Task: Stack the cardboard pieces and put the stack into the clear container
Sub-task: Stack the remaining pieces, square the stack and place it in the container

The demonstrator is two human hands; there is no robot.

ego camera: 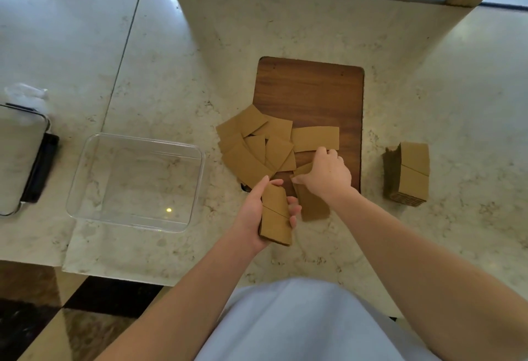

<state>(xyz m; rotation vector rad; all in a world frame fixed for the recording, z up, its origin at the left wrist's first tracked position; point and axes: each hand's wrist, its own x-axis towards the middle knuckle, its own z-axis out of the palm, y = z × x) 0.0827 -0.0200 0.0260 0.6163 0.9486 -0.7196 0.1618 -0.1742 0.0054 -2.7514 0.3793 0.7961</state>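
Loose cardboard pieces (258, 143): plain tan-brown, unprinted. Small stack in left hand (251, 212): same tan, thin dark seam line across top piece (275, 212). Finished stack (407, 173) near right edge of counter: tan faces, darker ribbed brown edges. Board (314, 95): dark reddish-brown wood grain. Counter (428, 89): cream marble, grey-brown mottled veining. Container (135, 182): colourless, transparent. Garment (300, 323): pale blue-white.

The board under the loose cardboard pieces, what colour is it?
Dark reddish-brown wood grain board, seen best in the head view.
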